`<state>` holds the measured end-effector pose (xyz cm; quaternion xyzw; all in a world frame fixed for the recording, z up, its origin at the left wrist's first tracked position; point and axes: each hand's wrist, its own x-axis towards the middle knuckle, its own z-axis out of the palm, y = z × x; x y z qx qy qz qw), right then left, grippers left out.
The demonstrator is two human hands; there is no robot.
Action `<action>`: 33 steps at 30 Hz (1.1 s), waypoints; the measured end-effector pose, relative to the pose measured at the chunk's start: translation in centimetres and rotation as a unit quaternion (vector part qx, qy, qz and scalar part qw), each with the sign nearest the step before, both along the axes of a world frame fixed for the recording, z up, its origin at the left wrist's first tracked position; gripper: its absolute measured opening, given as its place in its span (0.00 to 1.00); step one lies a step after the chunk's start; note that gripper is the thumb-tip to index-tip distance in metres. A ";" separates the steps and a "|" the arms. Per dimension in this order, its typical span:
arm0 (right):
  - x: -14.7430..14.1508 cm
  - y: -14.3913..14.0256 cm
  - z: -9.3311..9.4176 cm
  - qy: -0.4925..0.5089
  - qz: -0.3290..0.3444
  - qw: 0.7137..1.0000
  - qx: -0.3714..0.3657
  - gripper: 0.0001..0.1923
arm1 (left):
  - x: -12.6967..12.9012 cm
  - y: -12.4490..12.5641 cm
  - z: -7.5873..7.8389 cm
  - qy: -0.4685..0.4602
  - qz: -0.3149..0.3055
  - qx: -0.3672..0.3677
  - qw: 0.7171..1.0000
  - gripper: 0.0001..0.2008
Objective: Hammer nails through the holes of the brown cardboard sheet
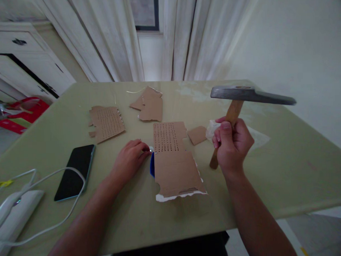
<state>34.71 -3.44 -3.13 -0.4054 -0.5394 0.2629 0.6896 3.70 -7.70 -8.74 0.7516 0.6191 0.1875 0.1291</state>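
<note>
My right hand (233, 144) is wrapped round the wooden handle of a hammer (233, 93), whose long dark metal head is raised above the table. At the left edge of a torn piece of cardboard (176, 169), the fingertips of my left hand (132, 155) are pinched together. A small whitish, shiny thing shows at those fingertips, too small to name. Rows of small holes run across the cardboard's far half. Part of a blue object (152, 165) sticks out from under its left side; the rest is hidden.
Another holed cardboard piece (107, 123) lies far left, with torn cardboard (151, 106) behind and a small scrap (197, 135) to the right. Clear plastic (259, 138) lies behind my right hand. A phone (75, 172), a white cable (81, 176) and a power strip (19, 211) occupy the left.
</note>
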 end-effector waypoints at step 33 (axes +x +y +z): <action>-0.2 -0.3 -0.1 -0.003 0.017 1.000 -0.026 0.15 | 4.4 -2.8 2.7 -0.423 0.057 0.067 0.902 0.07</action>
